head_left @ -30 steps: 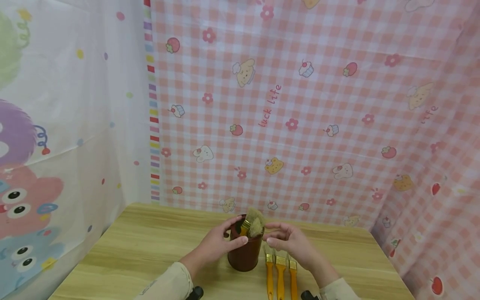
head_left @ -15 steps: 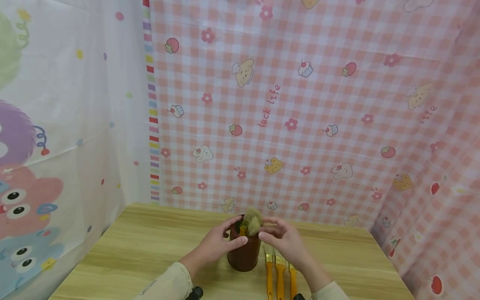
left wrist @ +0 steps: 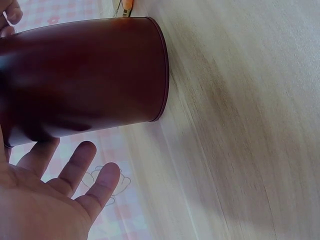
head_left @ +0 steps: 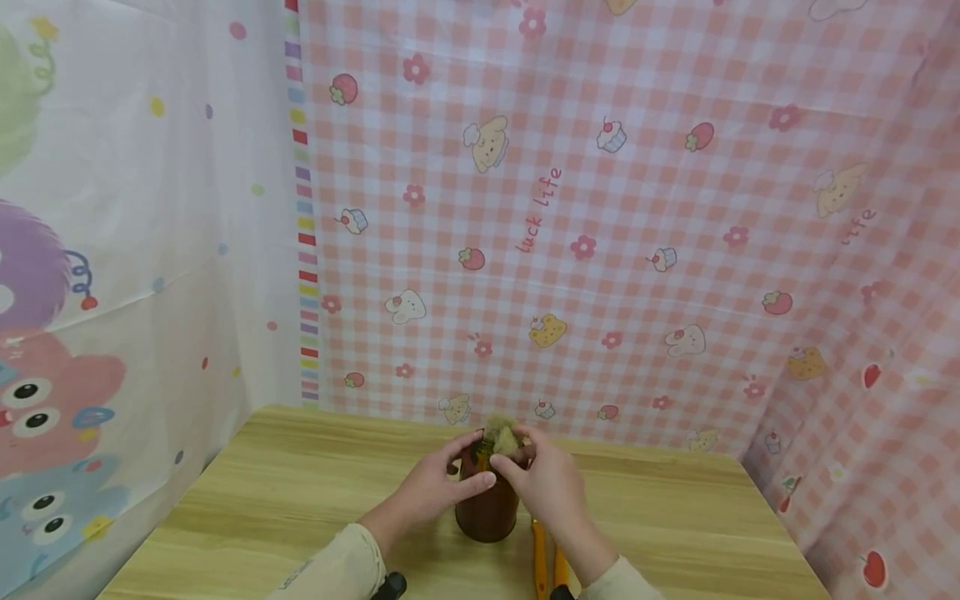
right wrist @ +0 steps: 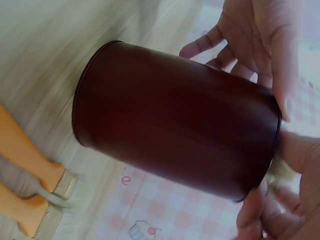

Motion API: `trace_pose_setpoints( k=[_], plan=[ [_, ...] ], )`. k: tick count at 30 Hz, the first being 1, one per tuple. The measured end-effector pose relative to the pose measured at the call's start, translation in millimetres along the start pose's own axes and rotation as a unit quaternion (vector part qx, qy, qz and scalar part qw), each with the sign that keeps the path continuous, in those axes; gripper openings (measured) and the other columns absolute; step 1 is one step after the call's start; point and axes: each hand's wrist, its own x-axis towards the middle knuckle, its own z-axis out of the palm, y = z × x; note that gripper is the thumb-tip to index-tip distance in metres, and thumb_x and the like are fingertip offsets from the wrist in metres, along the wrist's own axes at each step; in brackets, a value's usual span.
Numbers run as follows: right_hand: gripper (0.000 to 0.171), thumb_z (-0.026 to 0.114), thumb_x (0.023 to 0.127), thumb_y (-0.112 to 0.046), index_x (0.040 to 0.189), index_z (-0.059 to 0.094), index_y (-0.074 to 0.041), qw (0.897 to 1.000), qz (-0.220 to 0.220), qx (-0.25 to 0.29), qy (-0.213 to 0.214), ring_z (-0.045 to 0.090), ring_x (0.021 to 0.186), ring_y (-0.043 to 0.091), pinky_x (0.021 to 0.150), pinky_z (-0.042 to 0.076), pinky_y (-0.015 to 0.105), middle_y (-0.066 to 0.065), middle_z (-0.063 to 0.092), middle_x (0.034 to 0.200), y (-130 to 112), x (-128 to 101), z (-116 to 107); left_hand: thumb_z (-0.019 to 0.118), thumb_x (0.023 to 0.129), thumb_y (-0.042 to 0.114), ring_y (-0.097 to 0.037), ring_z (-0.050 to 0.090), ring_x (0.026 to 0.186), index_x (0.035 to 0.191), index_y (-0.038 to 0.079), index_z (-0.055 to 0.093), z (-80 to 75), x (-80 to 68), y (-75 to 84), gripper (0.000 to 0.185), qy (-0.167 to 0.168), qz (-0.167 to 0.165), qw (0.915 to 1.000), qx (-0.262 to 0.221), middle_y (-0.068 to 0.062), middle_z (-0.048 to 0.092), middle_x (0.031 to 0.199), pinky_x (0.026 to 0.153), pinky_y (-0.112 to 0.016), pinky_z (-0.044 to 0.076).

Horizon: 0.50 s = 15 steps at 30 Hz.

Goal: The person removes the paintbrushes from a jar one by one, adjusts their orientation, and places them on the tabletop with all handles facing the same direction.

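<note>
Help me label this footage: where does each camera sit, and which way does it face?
Head: on the head, facing forward and down at the cup, table and curtain; left hand, right hand and sleeves show.
Left wrist: worn there, facing the cup's side; left hand and some fingers at left.
Right wrist: worn there, facing the cup; both hands at right.
The wrist views share the cup and left hand.

The worktop (head_left: pixel 675 517) is pale wood with streaky grain. Along its far edge hangs a pink-and-white checked cloth (head_left: pixel 637 192) printed with flowers, strawberries, cupcakes and "luck life" (head_left: pixel 538 210); checks and fruit prints also run past the right edge. Beyond the left edge hangs a white cloth (head_left: pixel 172 217) with dots and cartoon creatures (head_left: pixel 37 400). A multicoloured strip (head_left: pixel 303 208) rises near the far left corner. Light is soft.
</note>
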Motion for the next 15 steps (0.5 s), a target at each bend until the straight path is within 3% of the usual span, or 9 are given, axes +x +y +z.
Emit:
trace_pose_setpoints(
  k=[6, 11, 15],
  plan=[
    [0.056, 0.077, 0.083, -0.048, 0.133, 0.061, -0.027, 0.993, 0.024, -0.112, 0.026, 0.045, 0.045, 0.007, 0.041, 0.036, 0.026, -0.009, 0.069, 0.07, -14.3, 0.9, 9.3, 0.064, 0.087, 0.063, -0.027, 0.048, 0.133, 0.148, 0.047, 0.036, -0.4, -0.2, 1.3, 0.069, 0.005, -0.012, 0.9999, 0.0, 0.003, 0.056, 0.13, 0.108, -0.054, 0.042],
    [0.056, 0.073, 0.084, -0.055, 0.133, 0.06, -0.03, 0.989, 0.028, -0.142, 0.033, 0.044, 0.044, 0.008, 0.042, 0.034, 0.026, -0.01, 0.064, 0.062, -18.0, 1.3, 12.8, 0.064, 0.087, 0.064, -0.028, 0.048, 0.134, 0.146, 0.05, 0.036, -0.8, -0.4, 1.6, 0.067, 0.004, -0.014, 0.9999, -0.001, 0.003, 0.052, 0.141, 0.108, -0.054, 0.042],
    [0.061, 0.072, 0.08, -0.063, 0.131, 0.062, -0.03, 0.989, 0.029, -0.142, 0.037, 0.044, 0.044, 0.008, 0.042, 0.033, 0.026, -0.013, 0.062, 0.06, -16.6, 3.9, 14.6, 0.064, 0.087, 0.064, -0.026, 0.048, 0.134, 0.147, 0.049, 0.036, -0.6, -0.1, 0.6, 0.068, 0.002, -0.012, 0.9999, 0.001, 0.005, 0.056, 0.133, 0.108, -0.053, 0.042]
  ],
)
